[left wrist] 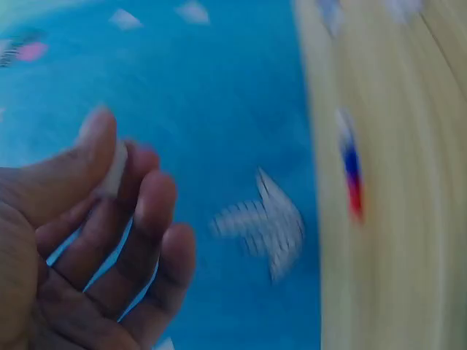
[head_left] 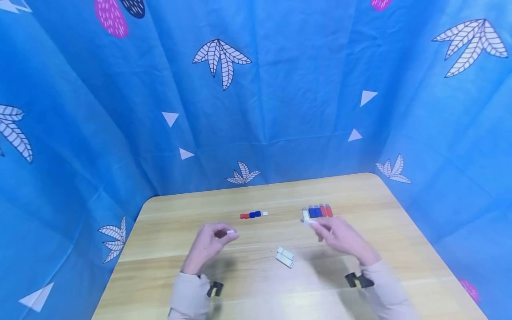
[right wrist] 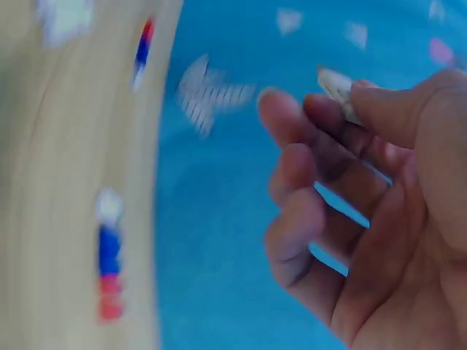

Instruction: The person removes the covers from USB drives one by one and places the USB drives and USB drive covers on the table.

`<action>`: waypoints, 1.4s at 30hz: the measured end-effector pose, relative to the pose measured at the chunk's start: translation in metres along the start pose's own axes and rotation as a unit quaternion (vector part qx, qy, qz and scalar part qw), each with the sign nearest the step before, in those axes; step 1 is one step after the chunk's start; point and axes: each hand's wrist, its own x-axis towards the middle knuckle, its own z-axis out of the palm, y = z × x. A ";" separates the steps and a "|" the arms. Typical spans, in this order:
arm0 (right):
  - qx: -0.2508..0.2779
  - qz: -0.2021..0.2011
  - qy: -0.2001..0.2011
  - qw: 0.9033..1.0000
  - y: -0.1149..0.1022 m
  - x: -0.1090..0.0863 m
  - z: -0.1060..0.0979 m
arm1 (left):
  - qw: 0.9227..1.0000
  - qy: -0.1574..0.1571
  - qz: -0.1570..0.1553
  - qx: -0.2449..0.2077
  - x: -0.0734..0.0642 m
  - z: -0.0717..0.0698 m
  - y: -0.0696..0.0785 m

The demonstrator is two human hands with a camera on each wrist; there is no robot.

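Note:
My left hand (head_left: 209,246) pinches a small white cap (left wrist: 113,171) between thumb and forefinger, above the left part of the table. In my right hand (head_left: 343,239) a white USB flash drive (right wrist: 338,89) is pinched by its end; the hand hovers just before a row of drives. That row holds a white drive (head_left: 306,214), two blue drives (head_left: 314,212) and two red drives (head_left: 326,210), side by side. Farther left lie two red caps (head_left: 244,216), two blue caps (head_left: 254,214) and a white cap (head_left: 265,213) in a line.
Two white flash drives (head_left: 285,259) lie side by side on the wooden table (head_left: 168,235), between my forearms. A blue patterned curtain (head_left: 280,111) surrounds the table's back and sides. Dark straps with camera mounts (head_left: 358,280) sit at the wrists.

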 end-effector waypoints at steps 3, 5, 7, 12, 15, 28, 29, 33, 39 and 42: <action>0.060 0.086 0.022 0.994 0.025 0.010 0.001 | 1.000 0.005 -0.014 0.014 -0.001 -0.005 -0.015; 0.097 0.129 0.020 0.987 0.036 0.020 0.013 | 1.000 -0.013 -0.002 0.025 0.000 0.001 -0.020; 0.139 0.175 0.007 0.975 0.042 0.032 0.029 | 0.999 -0.025 0.014 0.044 0.002 0.009 -0.023; 0.262 0.270 -0.014 0.926 0.045 0.058 0.060 | 0.996 -0.028 0.040 0.074 0.006 0.026 -0.022; 0.324 0.312 -0.010 0.893 0.044 0.069 0.069 | 0.996 -0.023 0.043 0.070 0.007 0.032 -0.019; 0.344 0.373 0.015 0.861 0.054 0.074 0.084 | 0.987 0.011 0.105 0.122 0.012 0.052 -0.011; 0.338 0.372 0.014 0.864 0.054 0.074 0.084 | 0.987 0.009 0.106 0.125 0.012 0.053 -0.011; 0.280 0.347 0.017 0.895 0.053 0.068 0.083 | 0.990 -0.006 0.088 0.113 0.015 0.058 -0.013; 0.102 0.255 0.043 0.961 0.040 0.060 0.078 | 0.991 -0.029 0.065 0.115 0.024 0.066 -0.012; 0.021 0.227 0.036 0.973 0.035 0.059 0.074 | 0.991 -0.035 0.059 0.114 0.031 0.068 -0.010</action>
